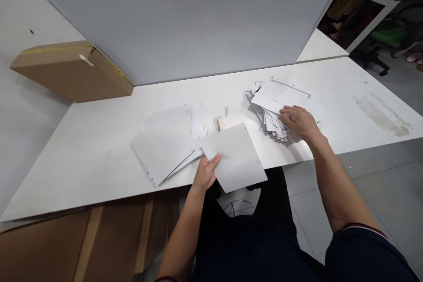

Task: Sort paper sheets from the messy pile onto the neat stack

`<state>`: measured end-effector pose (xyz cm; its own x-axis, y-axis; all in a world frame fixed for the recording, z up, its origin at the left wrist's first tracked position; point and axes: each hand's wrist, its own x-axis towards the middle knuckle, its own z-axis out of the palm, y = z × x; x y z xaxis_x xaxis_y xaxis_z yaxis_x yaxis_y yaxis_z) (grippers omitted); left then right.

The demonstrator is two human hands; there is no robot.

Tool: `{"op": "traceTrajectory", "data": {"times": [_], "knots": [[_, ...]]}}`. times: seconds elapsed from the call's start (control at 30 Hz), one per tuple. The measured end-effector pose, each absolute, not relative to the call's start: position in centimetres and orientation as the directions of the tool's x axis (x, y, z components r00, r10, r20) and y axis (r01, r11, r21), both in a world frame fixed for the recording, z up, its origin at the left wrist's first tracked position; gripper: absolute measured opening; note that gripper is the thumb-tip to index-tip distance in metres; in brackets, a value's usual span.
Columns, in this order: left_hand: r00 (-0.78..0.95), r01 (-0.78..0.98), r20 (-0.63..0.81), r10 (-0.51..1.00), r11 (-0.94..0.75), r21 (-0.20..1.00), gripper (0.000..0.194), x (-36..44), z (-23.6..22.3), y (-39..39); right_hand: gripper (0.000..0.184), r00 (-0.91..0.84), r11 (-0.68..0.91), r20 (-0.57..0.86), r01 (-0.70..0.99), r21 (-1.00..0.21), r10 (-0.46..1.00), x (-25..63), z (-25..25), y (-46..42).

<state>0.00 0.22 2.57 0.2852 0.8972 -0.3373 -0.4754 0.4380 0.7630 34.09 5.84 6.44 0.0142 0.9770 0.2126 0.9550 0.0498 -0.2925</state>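
— What do we have in the left hand [205,175]?

— One blank white sheet [235,157], plain and uncreased, rotated so a corner points at twelve o'clock. Our thumb lies on top near its nine o'clock edge, and the fingers are clamped on it from below. It hangs half over the near edge of the table [99,150], at about six o'clock from the middle.

— And the right hand [300,122]?

— It rests flat on the fanned stack of printed pages [276,110] at about two o'clock from the sheet, fingers together and pressing down on the paper rather than gripping it. The pages are white with grey lines of print, edges splayed toward eight o'clock.

— How many do we count?

— One sheet in hand, one fanned stack, and one looser pile of blank sheets [167,143] at nine o'clock from the held sheet. How many pages the stack holds we cannot tell; the edges blur together. One small pale block [221,123] stands just beyond the held sheet at twelve o'clock, with a few paper scraps around it.

— Anything else?

— One cardboard box [71,70] at ten o'clock, off the table's far corner, and one grey partition panel [185,17] standing along the far edge.
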Motion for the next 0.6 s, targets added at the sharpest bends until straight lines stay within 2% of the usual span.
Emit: {"op": "traceTrajectory", "data": {"times": [0.07,0.17,0.23,0.33,0.4,0.47,0.5,0.57,0.6], "knots": [[0.286,-0.482,-0.343,0.895,0.443,0.756,0.037,0.0,2.7,0.2,0.035,-0.023,0.079,0.253,0.973,-0.215,0.967,33.9,6.2,5.8],[0.281,-0.496,-0.348,0.894,0.446,0.745,0.036,0.0,2.7,0.2,0.034,0.015,0.01,0.325,0.997,-0.076,0.946,33.5,6.3,5.6],[0.277,-0.506,-0.351,0.894,0.446,0.738,0.035,0.0,2.6,0.3,0.033,0.031,-0.034,0.424,0.999,0.0,0.905,33.1,7.0,4.9],[0.27,-0.506,-0.364,0.892,0.453,0.734,0.034,0.0,2.4,0.3,0.029,0.011,-0.039,0.626,0.999,0.031,0.78,32.6,9.1,2.9],[0.268,-0.507,-0.369,0.89,0.455,0.732,0.035,0.0,2.4,0.3,0.026,-0.011,0.005,0.769,1.0,0.01,0.639,32.2,10.7,1.0],[0.269,-0.508,-0.369,0.889,0.457,0.73,0.036,0.1,2.5,0.3,0.023,0.082,0.025,0.89,0.994,-0.104,0.449,31.5,12.0,-0.8],[0.27,-0.507,-0.369,0.889,0.457,0.731,0.036,0.1,2.6,0.3,0.022,0.185,0.036,0.912,0.976,-0.213,0.366,31.1,12.4,-1.6],[0.276,-0.504,-0.369,0.888,0.46,0.731,0.038,0.2,2.8,0.3,0.024,0.452,0.085,0.828,0.86,-0.503,0.331,30.0,12.5,-2.8],[0.28,-0.502,-0.369,0.886,0.463,0.731,0.039,0.3,2.9,0.3,0.026,0.558,0.1,0.719,0.757,-0.645,0.414,29.3,12.2,-3.2]]}}
